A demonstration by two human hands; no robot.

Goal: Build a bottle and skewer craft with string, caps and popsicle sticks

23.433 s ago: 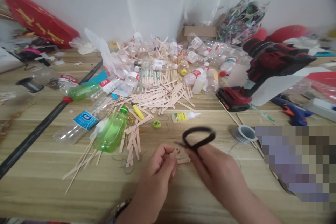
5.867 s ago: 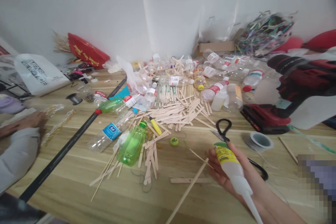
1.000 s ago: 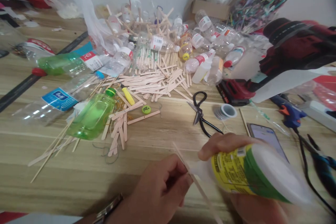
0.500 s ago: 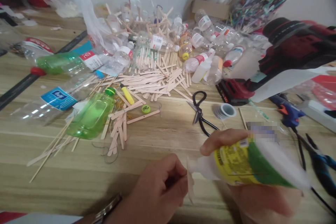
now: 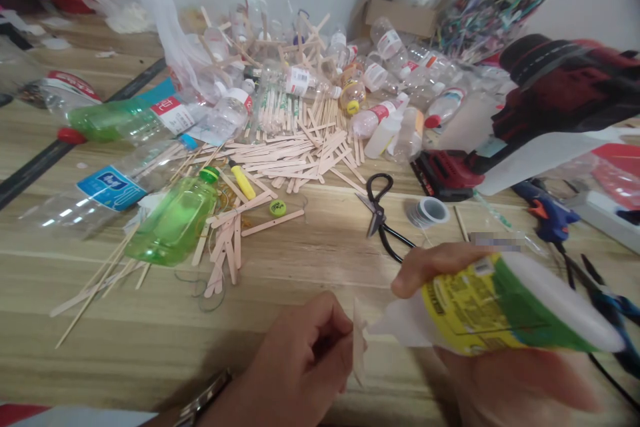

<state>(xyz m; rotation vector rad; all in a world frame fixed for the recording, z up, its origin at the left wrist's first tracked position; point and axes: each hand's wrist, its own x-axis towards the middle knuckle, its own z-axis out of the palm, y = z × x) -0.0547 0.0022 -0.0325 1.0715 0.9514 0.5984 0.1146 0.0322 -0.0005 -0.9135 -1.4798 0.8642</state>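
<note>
My left hand (image 5: 310,357), low in the middle of the head view, pinches a pale wooden craft stick (image 5: 359,343) held upright on edge. Wrapped in my right hand (image 5: 515,373) is a white glue bottle (image 5: 470,307) with a yellow and green label, tipped on its side. Its nozzle points left at the stick's right face, close to it; whether they touch I cannot tell. Black-handled scissors (image 5: 379,213) and a spool of wire (image 5: 428,211) lie just beyond my right hand.
A green bottle (image 5: 175,220) lies left, beside loose craft sticks (image 5: 290,157). Clear plastic bottles (image 5: 300,80) are heaped at the back. A red and black power tool (image 5: 555,93) stands at right, near a blue glue gun (image 5: 550,210) and pliers (image 5: 607,300).
My right hand and the glue bottle have shifted right, so the nozzle has drawn back slightly from the stick. My left hand has hardly moved, still pinching the stick.
</note>
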